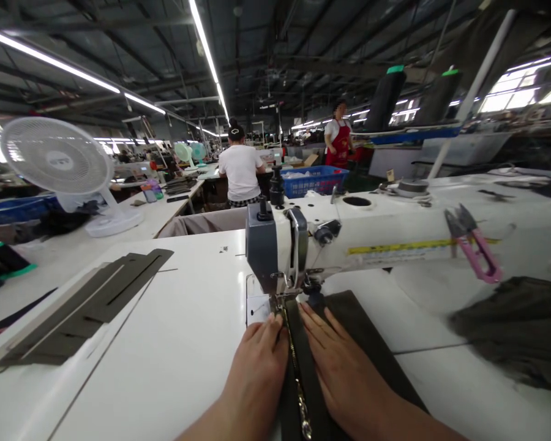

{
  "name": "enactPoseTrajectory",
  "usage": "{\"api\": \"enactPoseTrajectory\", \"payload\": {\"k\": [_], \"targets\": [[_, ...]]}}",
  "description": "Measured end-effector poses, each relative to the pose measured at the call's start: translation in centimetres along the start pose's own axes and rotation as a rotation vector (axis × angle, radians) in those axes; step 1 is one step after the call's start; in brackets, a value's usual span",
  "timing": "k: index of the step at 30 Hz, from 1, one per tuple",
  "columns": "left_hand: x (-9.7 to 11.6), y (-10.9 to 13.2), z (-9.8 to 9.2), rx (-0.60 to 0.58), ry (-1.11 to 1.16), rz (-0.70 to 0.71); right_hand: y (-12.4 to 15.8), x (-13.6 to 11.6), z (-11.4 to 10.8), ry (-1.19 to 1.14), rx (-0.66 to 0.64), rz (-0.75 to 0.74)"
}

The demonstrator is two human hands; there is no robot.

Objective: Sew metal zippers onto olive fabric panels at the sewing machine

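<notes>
Dark olive fabric lies under the head of a white sewing machine. A zipper with gold-coloured teeth runs along it toward me, between my two hands. My left hand is closed, its fingers bunched at the zipper's left edge just before the presser foot; the fingertips are partly hidden. Flat on the fabric to the right of the zipper rests my right hand, fingers stretched toward the needle area. The needle itself is too small to make out.
Grey-green cut pieces are stacked at the left. A white fan stands beyond them. Pink-handled thread snips sit against the machine arm. Dark cloth lies at the right. Beyond are a blue basket and other people.
</notes>
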State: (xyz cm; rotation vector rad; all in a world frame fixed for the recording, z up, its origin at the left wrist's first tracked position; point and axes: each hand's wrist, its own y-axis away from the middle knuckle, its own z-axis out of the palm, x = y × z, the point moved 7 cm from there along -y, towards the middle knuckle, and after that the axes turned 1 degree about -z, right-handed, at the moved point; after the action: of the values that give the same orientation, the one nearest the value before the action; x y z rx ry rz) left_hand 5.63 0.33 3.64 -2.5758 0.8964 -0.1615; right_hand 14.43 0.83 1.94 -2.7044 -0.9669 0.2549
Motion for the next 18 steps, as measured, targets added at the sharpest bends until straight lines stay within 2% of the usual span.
{"api": "enactPoseTrajectory", "payload": {"k": [9, 13, 18], "targets": [[0.2, 0.2, 0.1, 0.064, -0.030, 0.027, 0.0, 0.0, 0.2, -0.015, -0.043, -0.006], [0.3, 0.1, 0.1, 0.090, -0.044, 0.038, 0.0, 0.0, 0.0, -0.037, -0.016, -0.020], [0.0, 0.3, -1.0, 0.211, -0.085, 0.106, 0.0, 0.3, 0.8, 0.005, 0.047, -0.044]]}}
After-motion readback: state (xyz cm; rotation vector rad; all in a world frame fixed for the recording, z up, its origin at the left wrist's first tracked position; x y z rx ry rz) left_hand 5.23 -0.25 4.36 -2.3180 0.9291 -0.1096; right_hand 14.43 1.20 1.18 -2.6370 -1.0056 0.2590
